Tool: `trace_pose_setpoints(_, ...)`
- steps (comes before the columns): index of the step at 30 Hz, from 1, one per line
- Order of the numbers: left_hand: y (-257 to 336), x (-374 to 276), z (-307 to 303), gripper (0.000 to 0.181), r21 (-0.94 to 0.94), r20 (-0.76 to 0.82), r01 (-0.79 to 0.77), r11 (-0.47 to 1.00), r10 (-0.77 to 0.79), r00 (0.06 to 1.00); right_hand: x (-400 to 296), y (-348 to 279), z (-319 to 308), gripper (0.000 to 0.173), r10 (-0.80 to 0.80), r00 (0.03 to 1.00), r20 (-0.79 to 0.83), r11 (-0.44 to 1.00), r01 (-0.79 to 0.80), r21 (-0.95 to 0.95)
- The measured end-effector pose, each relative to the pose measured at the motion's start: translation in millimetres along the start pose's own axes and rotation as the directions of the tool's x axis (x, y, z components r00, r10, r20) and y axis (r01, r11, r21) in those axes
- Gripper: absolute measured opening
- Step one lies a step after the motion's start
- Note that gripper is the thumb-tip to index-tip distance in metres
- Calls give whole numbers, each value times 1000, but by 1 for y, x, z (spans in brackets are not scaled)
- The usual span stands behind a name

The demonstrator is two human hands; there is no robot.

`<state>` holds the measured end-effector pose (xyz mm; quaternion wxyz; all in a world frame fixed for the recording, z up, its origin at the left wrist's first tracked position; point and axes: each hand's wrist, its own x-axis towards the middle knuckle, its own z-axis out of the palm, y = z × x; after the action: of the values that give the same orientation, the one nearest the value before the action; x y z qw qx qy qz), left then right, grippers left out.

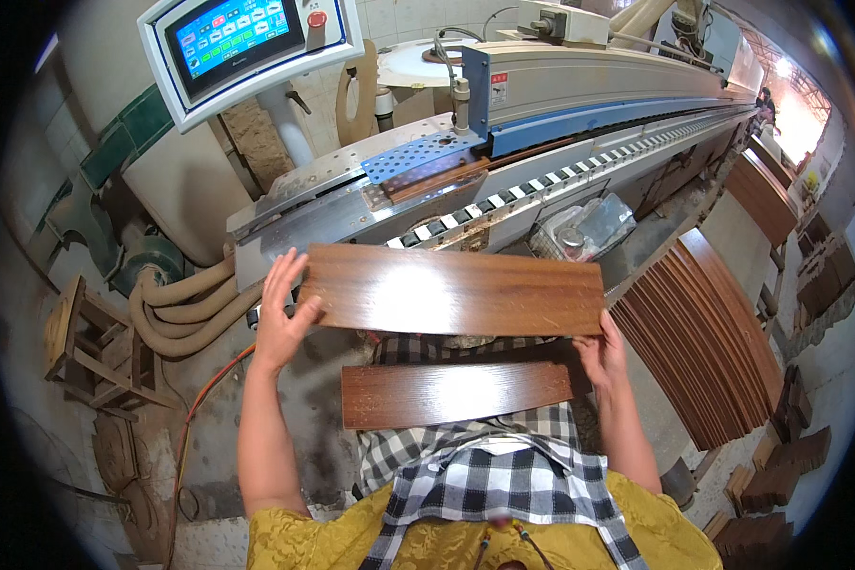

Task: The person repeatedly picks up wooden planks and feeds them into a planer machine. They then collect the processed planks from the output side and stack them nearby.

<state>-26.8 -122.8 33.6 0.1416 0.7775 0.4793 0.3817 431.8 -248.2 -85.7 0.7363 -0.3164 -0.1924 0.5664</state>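
Note:
A brown wooden board (456,291) with a glossy face spans between my two hands. My left hand (283,306) is at its left end, thumb on the near corner and fingers spread along the edge. The lower right corner sits in my right hand (605,349), between thumb and fingers. Closer to my body, a second brown board (456,395) lies over my lap on a checked apron (499,484). Beyond the held board, another brown wooden piece (434,182) rests in the machine, partly under a perforated blue guard (424,158).
The long woodworking machine (613,78) runs across the far side, its black-and-white roller track (499,201) nearest me. A control panel (235,35) stands upper left. Stacked boards (705,335) are at right, a wire basket (584,228) before them. Hoses (185,313) and a wooden stool (92,342) are at left.

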Motion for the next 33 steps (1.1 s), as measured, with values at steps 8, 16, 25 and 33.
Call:
trace_pose_setpoints(8,-36,-5,-2,63,496,67,63,866,-111,992,56,26,96,31,158,978,137,986,-149,-71)
trace_pose_setpoints(16,-62,13,-13,62,562,-92,313,766,-318,944,32,2,57,57,-220,975,33,879,213,-426)
trace_pose_setpoints(25,-78,55,5,70,564,-193,474,676,-450,872,-158,74,-186,52,29,998,-49,274,-55,-960)
trace_pose_setpoints(33,-78,56,9,69,536,-193,473,699,-443,875,-156,-68,-36,44,275,958,-85,-223,-22,-975)
